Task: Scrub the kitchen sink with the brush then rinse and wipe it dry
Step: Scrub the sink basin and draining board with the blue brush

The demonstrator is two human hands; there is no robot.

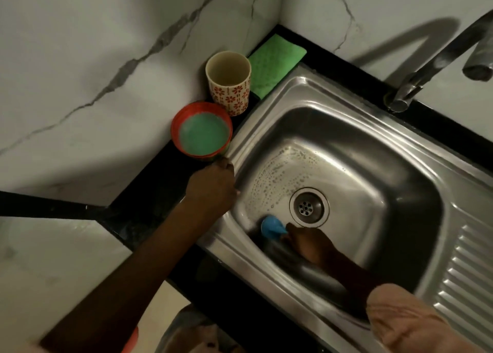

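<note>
The steel sink [266, 128] fills the right half of the view, with soap foam on its bottom left of the drain [309, 206]. Down in the basin, my right hand [310, 243] grips a blue brush [272, 227] pressed against the bottom near the front left corner. My left hand [213, 186] rests on the sink's left rim, its fingers curled over the edge. A folded green cloth [274, 64] lies on the black counter in the far corner.
A red tub of green soap [202, 131] and a flower-patterned cup [229, 82] stand on the counter by the marble wall. The tap [437, 59] arches over the sink's far right, with no water running. A ribbed drainboard [466, 272] lies at the right.
</note>
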